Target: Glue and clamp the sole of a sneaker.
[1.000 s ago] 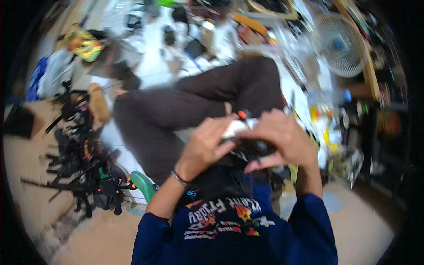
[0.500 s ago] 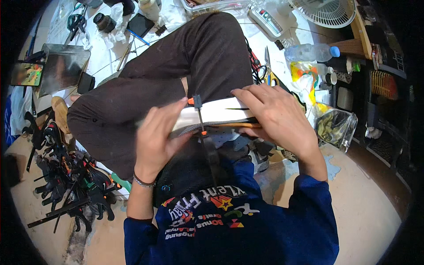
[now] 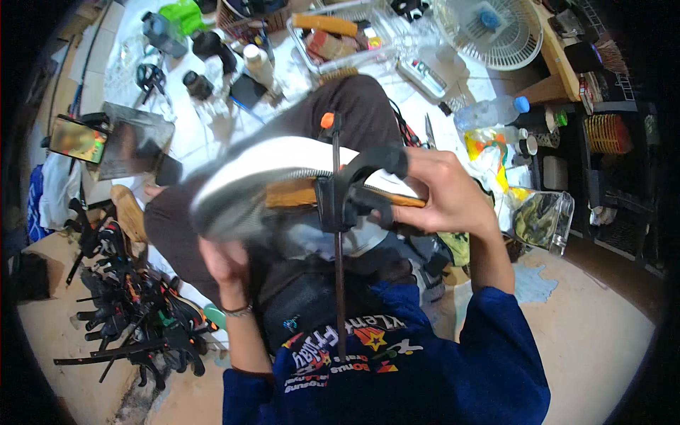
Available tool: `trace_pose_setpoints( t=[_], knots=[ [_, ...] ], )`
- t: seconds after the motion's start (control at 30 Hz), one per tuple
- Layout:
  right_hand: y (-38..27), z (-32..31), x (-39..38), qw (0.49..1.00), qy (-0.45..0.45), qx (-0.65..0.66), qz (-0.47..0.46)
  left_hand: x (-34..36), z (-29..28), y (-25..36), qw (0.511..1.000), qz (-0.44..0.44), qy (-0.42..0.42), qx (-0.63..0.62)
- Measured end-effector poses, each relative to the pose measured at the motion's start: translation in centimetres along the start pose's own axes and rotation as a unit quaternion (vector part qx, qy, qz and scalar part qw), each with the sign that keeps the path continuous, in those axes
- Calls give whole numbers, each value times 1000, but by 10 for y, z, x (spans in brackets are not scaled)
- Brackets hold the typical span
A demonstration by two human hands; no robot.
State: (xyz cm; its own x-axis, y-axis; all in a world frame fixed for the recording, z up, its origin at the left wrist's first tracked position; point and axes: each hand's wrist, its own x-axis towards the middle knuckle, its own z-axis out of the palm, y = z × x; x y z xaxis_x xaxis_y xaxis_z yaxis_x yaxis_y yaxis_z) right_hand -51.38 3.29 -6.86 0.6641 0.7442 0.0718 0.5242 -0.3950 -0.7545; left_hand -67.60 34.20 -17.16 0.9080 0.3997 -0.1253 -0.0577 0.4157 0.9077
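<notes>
A grey shoe with a thick white sole [image 3: 273, 157] is tilted on its side above my lap, its toe end smeared by motion. A black bar clamp [image 3: 338, 262] with orange tips crosses its middle, the bar reaching toward my shirt. Between clamp and shoe shows a tan wooden piece [image 3: 290, 194]. My right hand [image 3: 453, 193] is closed round the shoe's right end, beside the clamp's black handle. Below the toe end is my left hand [image 3: 225, 263], blurred, its fingers partly hidden by the shoe; whether it grips cannot be made out.
Several black clamps [image 3: 134, 304] lie heaped at the left, near a wooden shoe form [image 3: 128, 212]. A phone [image 3: 78, 139] stands far left. At the back are a plastic bin [image 3: 320, 69] and a fan [image 3: 496, 32]. A water bottle [image 3: 489, 113] and scissors [image 3: 429, 131] lie right.
The shoe has turned so its side and the clamp's handle show. My right hand has shifted slightly lower; my left has left the clamp's top for below the toe end. The view has shifted.
</notes>
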Motion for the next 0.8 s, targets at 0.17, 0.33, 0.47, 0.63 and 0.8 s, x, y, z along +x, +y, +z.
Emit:
trace_pose_setpoints(
  t=[0.17,0.33,0.47,0.63,0.8],
  knots=[
    [-39,37,32,986,113,119,-18,-41,31,-14,982,-108,-100,-118],
    [-85,65,46,980,166,100,-41,-45,65,16,987,-36,-110,-111],
    [-108,88,45,978,195,43,-57,-42,72,28,995,39,-4,-91],
    [-151,68,34,979,161,23,-123,-44,79,60,989,83,-7,-120],
    [-179,59,19,971,168,62,-157,-60,77,64,983,82,0,-165]
  ],
)
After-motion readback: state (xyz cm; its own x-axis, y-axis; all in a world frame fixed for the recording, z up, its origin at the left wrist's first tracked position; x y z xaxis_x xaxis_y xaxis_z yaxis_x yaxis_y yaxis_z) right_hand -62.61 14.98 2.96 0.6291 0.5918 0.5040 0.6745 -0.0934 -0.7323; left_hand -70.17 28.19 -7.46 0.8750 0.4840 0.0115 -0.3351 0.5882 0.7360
